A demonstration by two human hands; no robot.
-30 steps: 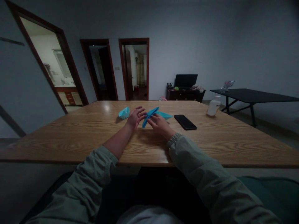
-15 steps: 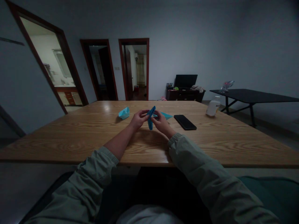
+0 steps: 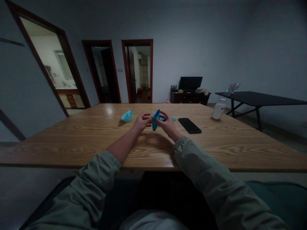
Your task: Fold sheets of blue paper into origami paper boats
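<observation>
A folded blue paper is held a little above the wooden table, between my two hands. My right hand pinches its right side between thumb and fingers. At the paper's left edge is my left hand, its fingers bent and slightly apart; whether it grips the paper is too small to make out. A light blue folded paper boat sits on the table to the left. Behind my right hand, another light blue paper piece lies partly hidden.
A black phone lies right of my right hand. Farther right stands a white translucent bottle. The wooden table reaches its near edge under my forearms. Beyond are a black table and a dark screen.
The blue paper has turned and shifted slightly between my hands. My left fingers have loosened a little, and my right fingers have moved slightly up over it.
</observation>
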